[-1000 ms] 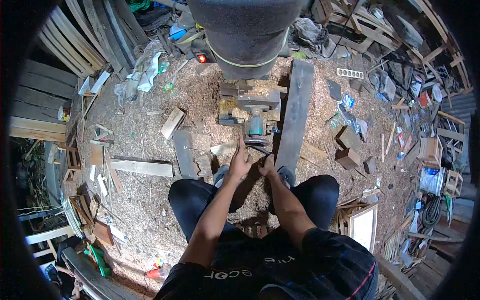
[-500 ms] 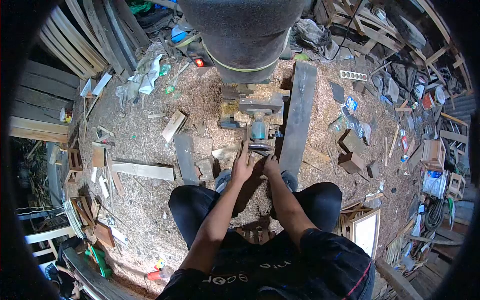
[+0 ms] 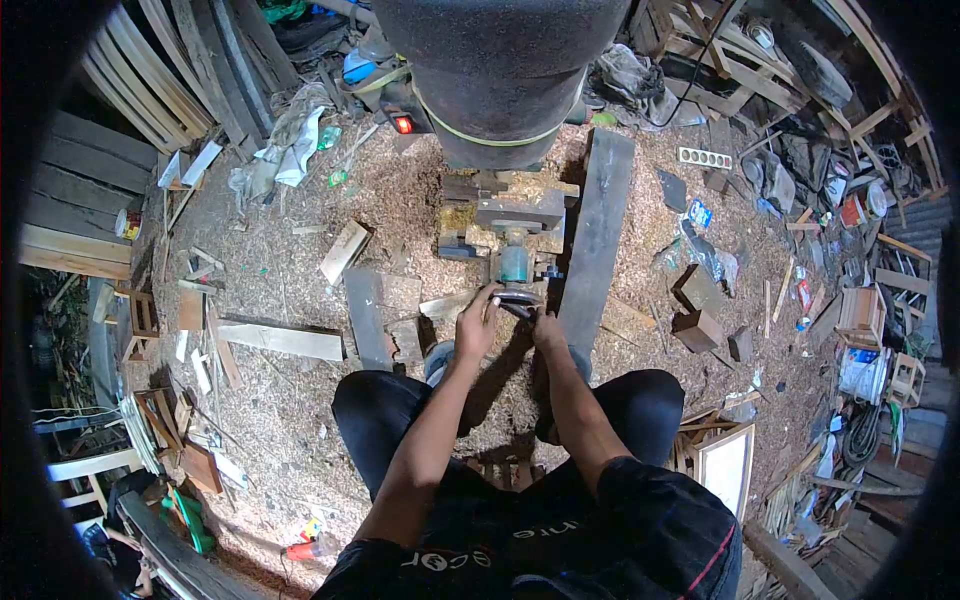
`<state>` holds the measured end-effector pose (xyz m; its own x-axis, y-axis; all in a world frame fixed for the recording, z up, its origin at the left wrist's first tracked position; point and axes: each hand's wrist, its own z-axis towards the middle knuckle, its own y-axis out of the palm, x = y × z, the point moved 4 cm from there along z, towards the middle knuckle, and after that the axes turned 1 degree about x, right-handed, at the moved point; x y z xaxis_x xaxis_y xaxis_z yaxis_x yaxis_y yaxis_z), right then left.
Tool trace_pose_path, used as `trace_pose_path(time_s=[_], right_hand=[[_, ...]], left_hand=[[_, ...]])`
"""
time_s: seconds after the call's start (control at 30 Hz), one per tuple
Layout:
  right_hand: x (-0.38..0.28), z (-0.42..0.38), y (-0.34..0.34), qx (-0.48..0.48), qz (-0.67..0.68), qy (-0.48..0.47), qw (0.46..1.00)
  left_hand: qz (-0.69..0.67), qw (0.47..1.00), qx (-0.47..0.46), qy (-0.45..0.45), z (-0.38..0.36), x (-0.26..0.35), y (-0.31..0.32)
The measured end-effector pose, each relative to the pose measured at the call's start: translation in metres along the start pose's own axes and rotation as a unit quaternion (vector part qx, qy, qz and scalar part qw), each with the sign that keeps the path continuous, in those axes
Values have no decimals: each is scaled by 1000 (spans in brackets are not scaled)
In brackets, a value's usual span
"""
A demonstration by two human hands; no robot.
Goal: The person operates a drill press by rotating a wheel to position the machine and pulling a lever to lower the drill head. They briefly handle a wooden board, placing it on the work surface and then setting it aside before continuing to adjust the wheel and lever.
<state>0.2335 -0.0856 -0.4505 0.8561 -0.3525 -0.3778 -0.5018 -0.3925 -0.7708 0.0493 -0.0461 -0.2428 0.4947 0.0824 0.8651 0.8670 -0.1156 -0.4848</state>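
Observation:
A dark handwheel [image 3: 519,297] sits at the near end of a floor-level machine, just in front of its teal cylindrical part [image 3: 515,264]. My left hand [image 3: 476,325] grips the wheel's left side, fingers curled at the rim. On the wheel's right side, my right hand [image 3: 549,330] is closed at the rim, its fingertips partly hidden. Beyond the teal part lies the machine's metal block [image 3: 520,210], dusted with wood shavings. A large dark cylindrical body [image 3: 490,80] fills the top middle of the view.
Long dark beams [image 3: 598,235] flank the machine on the right and a shorter grey board [image 3: 369,318] on the left. Shavings cover the floor. Wood blocks [image 3: 697,332] and a pale plank [image 3: 283,340] lie about. Another person [image 3: 118,560] is partly visible at lower left.
Both hands have shifted slightly along the wheel's rim, and the left fingers now reach over its upper left. The view has moved a little.

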Motion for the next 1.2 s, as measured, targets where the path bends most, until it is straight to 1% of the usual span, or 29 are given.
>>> trace_pose_path(time_s=[0.03, 0.13, 0.23, 0.37, 0.47, 0.5, 0.57, 0.6, 0.63, 0.67, 0.7, 0.77, 0.87, 0.93, 1.0, 1.03, 1.1, 1.17, 1.2], right_hand=[[2, 4, -1, -8, -11, -6, 1000], [-1, 7, -5, -10, -44, -11, 999], [-14, -10, -20, 3, -62, -9, 998], [-12, -19, -28, 18, -64, -15, 998], [-17, -28, -38, 30, -63, -22, 997], [-21, -27, -39, 30, -59, -25, 998], [-19, -31, -40, 21, -52, -21, 998], [-14, -34, -36, 32, -43, -17, 998], [-11, -37, -30, 43, -34, -14, 998], [-12, -32, -33, 65, -26, -15, 997], [-9, -31, -30, 50, 13, -1, 999], [-4, -39, -31, 81, 76, 5, 994], [5, -48, -39, 136, 147, 25, 979], [12, -57, -29, 162, 184, 40, 969], [16, -63, -35, 187, 212, 52, 958], [19, -64, -39, 191, 202, 67, 958], [24, -68, -55, 211, 183, 94, 956], [27, -73, -77, 268, 179, 66, 944], [28, -82, -81, 292, 178, 55, 938]], left_hand=[[-1, 1000, 10, 12, 2, -1, 1], [7, 1000, 9, -9, 4, -11, 3], [-1, 999, 26, 19, 4, -10, 0], [24, 999, 17, -25, 3, -8, -2], [14, 999, 25, 29, 4, -5, -6], [26, 999, 5, -18, 4, -7, -7], [11, 1000, 16, 1, 0, -9, -10], [1, 1000, 22, 11, 1, -14, -7], [-9, 998, 31, 46, 5, -27, -3], [-1, 999, 21, 41, 7, -21, -5], [8, 999, 12, 31, 6, -17, -7], [26, 999, -18, -3, 0, -10, -8], [22, 999, 7, 47, -3, -13, -4], [36, 998, -8, 44, -5, -22, -2], [47, 998, -27, 38, -8, -31, 7], [55, 996, -1, 76, -9, -38, 13], [32, 999, 10, 24, -21, -47, 22], [18, 999, 40, -8, -23, -47, 29], [46, 998, 13, -47, -25, -50, 36]])
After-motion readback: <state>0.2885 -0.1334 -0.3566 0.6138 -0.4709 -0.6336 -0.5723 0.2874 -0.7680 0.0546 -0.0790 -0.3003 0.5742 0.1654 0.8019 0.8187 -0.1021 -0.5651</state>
